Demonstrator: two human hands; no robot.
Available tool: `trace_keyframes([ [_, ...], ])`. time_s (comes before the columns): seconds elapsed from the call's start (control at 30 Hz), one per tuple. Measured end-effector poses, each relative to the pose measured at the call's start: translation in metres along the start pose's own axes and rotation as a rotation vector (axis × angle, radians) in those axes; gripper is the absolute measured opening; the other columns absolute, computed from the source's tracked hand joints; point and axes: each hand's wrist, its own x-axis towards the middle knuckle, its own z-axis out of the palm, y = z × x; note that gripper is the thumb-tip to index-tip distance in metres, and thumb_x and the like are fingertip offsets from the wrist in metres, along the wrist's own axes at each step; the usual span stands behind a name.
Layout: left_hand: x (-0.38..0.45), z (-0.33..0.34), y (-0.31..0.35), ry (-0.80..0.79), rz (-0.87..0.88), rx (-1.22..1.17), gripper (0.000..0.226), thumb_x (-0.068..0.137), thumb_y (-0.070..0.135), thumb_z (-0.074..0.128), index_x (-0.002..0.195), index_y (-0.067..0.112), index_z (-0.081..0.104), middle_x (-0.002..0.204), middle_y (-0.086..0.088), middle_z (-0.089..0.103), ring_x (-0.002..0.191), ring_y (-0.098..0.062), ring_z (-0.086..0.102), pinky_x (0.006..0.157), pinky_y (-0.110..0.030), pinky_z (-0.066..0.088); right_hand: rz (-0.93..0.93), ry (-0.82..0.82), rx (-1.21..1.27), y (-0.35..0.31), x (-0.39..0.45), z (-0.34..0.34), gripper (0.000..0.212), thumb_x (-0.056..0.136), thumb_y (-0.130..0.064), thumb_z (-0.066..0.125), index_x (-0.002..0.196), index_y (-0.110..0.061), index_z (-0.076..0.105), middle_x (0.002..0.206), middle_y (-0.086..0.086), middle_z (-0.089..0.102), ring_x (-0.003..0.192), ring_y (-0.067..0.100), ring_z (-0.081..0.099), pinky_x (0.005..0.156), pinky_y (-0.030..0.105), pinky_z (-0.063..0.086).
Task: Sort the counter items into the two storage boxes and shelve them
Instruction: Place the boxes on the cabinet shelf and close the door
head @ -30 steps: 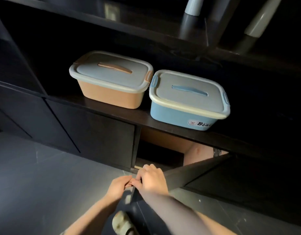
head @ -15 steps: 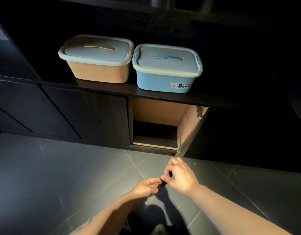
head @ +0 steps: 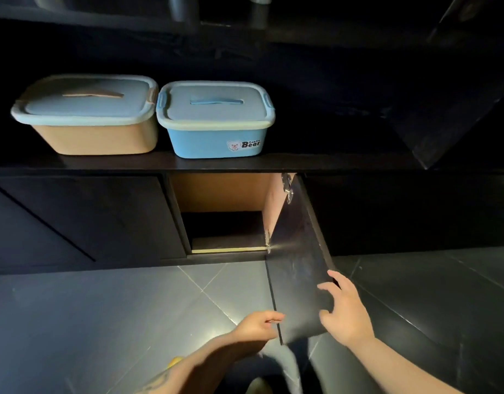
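Observation:
Two lidded storage boxes stand side by side on the dark counter (head: pixel 302 163): an orange box (head: pixel 94 137) on the left and a blue box (head: pixel 216 140) with a bear label on the right, nearly touching. Below them a cabinet compartment (head: pixel 222 211) stands open, its dark door (head: pixel 296 268) swung out toward me. My right hand (head: pixel 344 311) rests spread on the door's outer edge. My left hand (head: pixel 259 325) touches the door's lower left corner, fingers loosely curled. Neither hand holds an object.
Closed dark cabinet doors (head: pixel 74 217) flank the open compartment on both sides. Grey floor tiles (head: pixel 117 314) spread in front of the cabinet. Pale bottles or legs (head: pixel 182 7) show dimly on the shelf above. My own feet are at the bottom edge.
The cabinet door has swung wide open to the right. My right hand shifted from a pinch at its edge to a spread palm on the door; my left hand let go of the edge.

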Motion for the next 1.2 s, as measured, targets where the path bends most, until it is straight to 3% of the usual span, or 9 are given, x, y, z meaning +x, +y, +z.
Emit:
trace_keyframes([
  [0.1, -0.001, -0.022, 0.003, 0.162, -0.026, -0.097, 0.039, 0.092, -0.001, 0.043, 0.129, 0.008, 0.053, 0.128, -0.007, 0.055, 0.102, -0.014, 0.055, 0.081, -0.013, 0.042, 0.124, 0.024, 0.025, 0.014, 0.014, -0.019, 0.040, 0.071, -0.019, 0.067, 0.106, -0.037, 0.057, 0.151, -0.014, 0.024, 0.135, 0.007, 0.028, 0.081, 0.028, 0.045],
  [0.2, -0.008, -0.056, 0.005, 0.297, -0.047, -0.158, 0.038, 0.093, -0.002, 0.042, 0.125, 0.011, 0.055, 0.122, -0.002, 0.055, 0.087, -0.009, 0.053, 0.063, -0.003, 0.037, 0.175, 0.017, -0.029, 0.009, 0.026, -0.019, 0.035, 0.071, -0.026, 0.070, 0.099, -0.041, 0.055, 0.147, -0.013, 0.026, 0.110, 0.005, 0.040, 0.077, 0.030, 0.045],
  [0.27, -0.014, -0.088, 0.002, 0.395, -0.046, -0.136, 0.039, 0.093, 0.000, 0.044, 0.126, 0.018, 0.056, 0.127, 0.001, 0.054, 0.106, -0.010, 0.053, 0.068, 0.000, 0.037, 0.168, 0.069, -0.125, -0.009, 0.035, -0.007, 0.036, 0.072, -0.032, 0.070, 0.104, -0.039, 0.057, 0.146, -0.009, 0.031, 0.118, 0.010, 0.040, 0.089, 0.032, 0.047],
  [0.33, -0.022, -0.126, -0.004, 0.477, -0.044, -0.097, 0.039, 0.092, 0.003, 0.046, 0.127, 0.020, 0.055, 0.128, 0.002, 0.055, 0.119, -0.010, 0.049, 0.085, -0.006, 0.036, 0.115, 0.107, -0.183, -0.045, 0.047, 0.007, 0.045, 0.070, -0.031, 0.073, 0.114, -0.031, 0.062, 0.143, -0.001, 0.042, 0.130, 0.019, 0.039, 0.104, 0.034, 0.039],
  [0.43, -0.034, -0.182, -0.012, 0.568, -0.055, -0.079, 0.038, 0.091, 0.000, 0.047, 0.124, 0.017, 0.057, 0.127, 0.000, 0.058, 0.110, -0.008, 0.051, 0.091, -0.010, 0.033, -0.130, 0.048, -0.076, -0.113, 0.070, 0.030, 0.047, 0.064, -0.013, 0.072, 0.110, -0.020, 0.068, 0.137, 0.003, 0.051, 0.128, 0.023, 0.046, 0.106, 0.034, 0.035],
  [0.57, -0.047, -0.261, -0.029, 0.684, -0.069, -0.094, 0.039, 0.094, 0.004, 0.049, 0.127, 0.023, 0.055, 0.129, 0.005, 0.056, 0.109, -0.003, 0.049, 0.099, -0.015, 0.035, -0.368, -0.192, 0.040, -0.231, 0.122, 0.057, 0.054, 0.080, -0.017, 0.060, 0.132, -0.027, 0.050, 0.144, -0.010, 0.036, 0.135, 0.009, 0.033, 0.112, 0.021, 0.022],
  [0.73, -0.042, -0.339, -0.047, 0.706, -0.052, -0.010, 0.044, 0.092, 0.008, 0.049, 0.131, 0.027, 0.051, 0.136, 0.007, 0.051, 0.111, -0.005, 0.051, 0.091, -0.012, 0.035, -0.243, -0.305, 0.217, -0.345, 0.194, 0.075, 0.066, 0.089, -0.013, 0.058, 0.148, -0.026, 0.030, 0.154, -0.005, 0.030, 0.141, 0.016, 0.029, 0.114, 0.030, 0.027],
  [0.87, -0.029, -0.369, -0.051, 0.628, -0.048, 0.066, 0.055, 0.090, 0.009, 0.048, 0.142, 0.027, 0.040, 0.152, 0.007, 0.031, 0.139, -0.012, 0.032, 0.113, -0.025, 0.027, -0.065, -0.410, 0.362, -0.388, 0.238, 0.084, 0.078, 0.090, -0.014, 0.057, 0.154, -0.023, 0.011, 0.160, -0.002, 0.017, 0.145, 0.019, 0.021, 0.115, 0.033, 0.024],
  [1.2, 0.000, -0.370, -0.048, 0.726, -0.130, -0.130, 0.064, 0.087, 0.006, 0.051, 0.146, 0.023, 0.032, 0.155, 0.004, 0.025, 0.142, -0.009, 0.021, 0.113, -0.019, 0.014, 0.210, -0.523, 0.756, -0.399, 0.279, 0.123, 0.078, 0.086, -0.009, 0.061, 0.150, -0.028, 0.021, 0.152, 0.002, 0.035, 0.135, 0.025, 0.038, 0.106, 0.036, 0.033],
])
